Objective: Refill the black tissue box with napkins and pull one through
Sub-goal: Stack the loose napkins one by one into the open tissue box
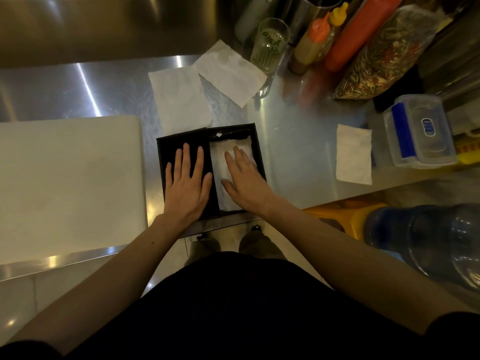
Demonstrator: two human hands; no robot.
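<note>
You had the black tissue box (255, 141) lying open on the brushed steel counter (298, 152), matte and square-edged. Your left hand (187, 183) lay flat, fingers spread, on its black lid half (168, 152). Your right hand (245, 179) pressed open-palmed on the soft white napkins (220, 157) inside, gripping nothing.

Three loose napkins (181, 98) (231, 71) (353, 154), three squeeze bottles (313, 42) (337, 15) (358, 32), one black tissue box (166, 149), two hands (187, 187) (246, 184)

Black short-sleeved top (233, 307), olive trousers (259, 245), dark shoes (255, 228).
</note>
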